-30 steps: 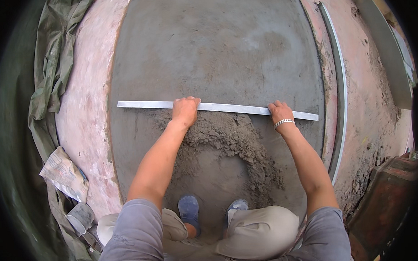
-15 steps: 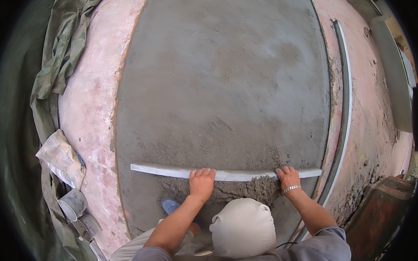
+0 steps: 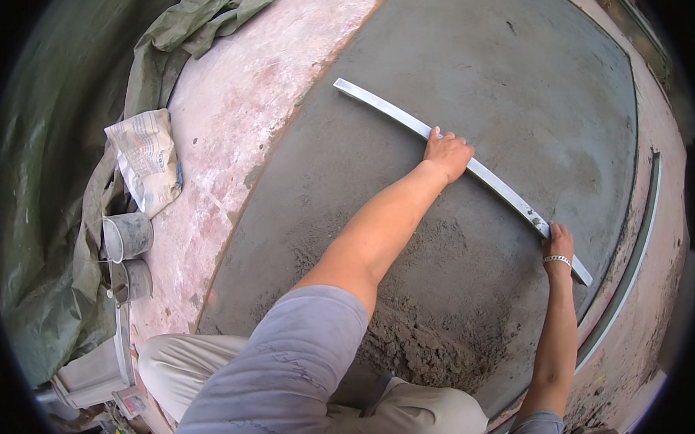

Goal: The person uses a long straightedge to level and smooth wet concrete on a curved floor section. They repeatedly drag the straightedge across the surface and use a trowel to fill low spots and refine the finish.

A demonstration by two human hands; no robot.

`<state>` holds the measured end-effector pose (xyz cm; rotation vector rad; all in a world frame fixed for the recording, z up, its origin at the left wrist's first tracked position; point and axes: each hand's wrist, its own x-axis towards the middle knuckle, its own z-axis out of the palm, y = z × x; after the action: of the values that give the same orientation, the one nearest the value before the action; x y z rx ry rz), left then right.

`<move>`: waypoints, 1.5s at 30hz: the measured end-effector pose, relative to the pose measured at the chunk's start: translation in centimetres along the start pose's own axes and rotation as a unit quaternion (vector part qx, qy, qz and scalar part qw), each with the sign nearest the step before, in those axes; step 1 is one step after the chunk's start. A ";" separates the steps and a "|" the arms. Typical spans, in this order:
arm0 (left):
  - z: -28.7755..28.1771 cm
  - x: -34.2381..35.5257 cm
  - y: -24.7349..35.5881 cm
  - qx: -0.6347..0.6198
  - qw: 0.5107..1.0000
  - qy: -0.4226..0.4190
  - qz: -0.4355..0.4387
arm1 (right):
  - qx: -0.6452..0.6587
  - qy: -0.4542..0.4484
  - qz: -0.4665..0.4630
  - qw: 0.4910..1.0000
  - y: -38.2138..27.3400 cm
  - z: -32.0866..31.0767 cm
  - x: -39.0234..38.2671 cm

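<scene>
My left hand [image 3: 449, 154] grips a long pale metal straightedge [image 3: 498, 187] near its middle, fingers over the bar. Toward its lower right end, my right hand [image 3: 559, 244], with a silver chain bracelet on the wrist, is closed on the same bar. The straightedge lies diagonally on a slab of wet grey cement [image 3: 512, 96], its upper left end near the left border. A rough heap of loose mortar [image 3: 429, 352] lies below the bar, in front of my knees. My left forearm and sleeve hide part of the cement.
Pink stained floor [image 3: 236, 91] borders the slab. At left are a green tarp [image 3: 42, 250], a crumpled paper sack [image 3: 144, 159], grey pails [image 3: 128, 238] and assorted tools at lower left. A second long metal bar [image 3: 629, 280] lies along the right border.
Since half a second ago both hands have pushed the straightedge forward, away from my knees, across the cement. The view has turned, so the bar now slants in the picture.
</scene>
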<state>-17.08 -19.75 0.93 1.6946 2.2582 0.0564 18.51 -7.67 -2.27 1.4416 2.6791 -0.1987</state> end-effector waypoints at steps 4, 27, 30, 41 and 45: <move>-1.1 -2.2 -7.1 -0.007 0.997 0.015 -0.069 | 0.011 0.010 -0.046 0.999 -1.9 1.0 0.5; 3.5 -23.5 -11.6 -0.047 0.967 0.067 -0.240 | -0.004 -0.023 -0.225 0.974 -8.7 1.8 -3.5; 3.8 -25.3 -11.6 -0.047 0.964 0.047 -0.258 | -0.001 -0.021 -0.249 0.968 -9.7 1.7 -3.5; 5.3 -32.8 -11.9 -0.049 0.942 0.033 -0.331 | -0.007 -0.040 -0.317 0.947 -13.7 2.1 -3.7; 6.3 -35.6 -11.9 -0.049 0.937 0.059 -0.340 | -0.025 -0.051 -0.329 0.942 -15.2 2.2 -4.3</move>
<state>-17.60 -57.77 0.46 0.8051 2.7480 0.1116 8.22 -19.91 -2.76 0.4534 2.9397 -0.2353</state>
